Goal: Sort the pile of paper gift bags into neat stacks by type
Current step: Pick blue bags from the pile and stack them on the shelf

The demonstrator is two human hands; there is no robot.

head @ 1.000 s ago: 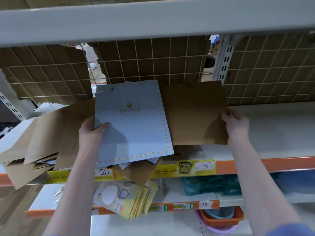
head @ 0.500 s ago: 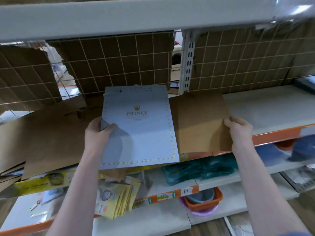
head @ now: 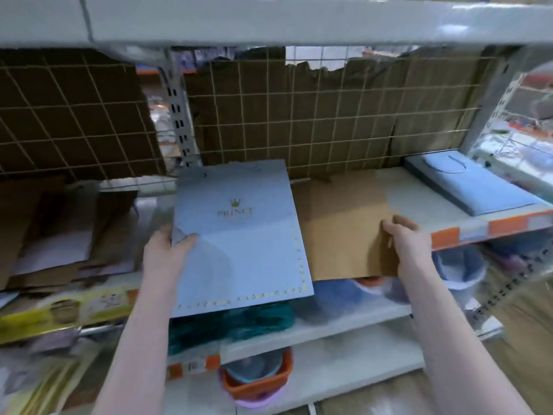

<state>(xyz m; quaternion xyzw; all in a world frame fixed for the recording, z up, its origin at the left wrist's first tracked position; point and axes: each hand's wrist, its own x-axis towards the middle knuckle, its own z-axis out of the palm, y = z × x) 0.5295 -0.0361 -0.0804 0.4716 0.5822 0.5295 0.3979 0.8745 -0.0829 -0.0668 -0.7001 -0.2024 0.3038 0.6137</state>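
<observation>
- Looks like the carry step: two bags pulled out of the mess, not set down yet.
- Left hand pinches the blue bag at its left edge, thumb on top, fingers hidden underneath. The bag is flat, half over the shelf and half sticking out past the front edge.
- Right hand grips the brown bag at its right edge, fingers curled over it. This one's tucked under the blue one's right side, also hanging off the front.
- Blue bag's long axis runs front to back, top end toward the wire grid, leaning a bit left; the crown logo reads upright from here. Can't tell the brown bag's long axis since it's partly covered.
- Next, I'd guess: the blue bag goes onto the blue stack at the far right, corners squared. The brown one wants its own spot, maybe the bare shelf between. The leftover pile sits at the left.
</observation>
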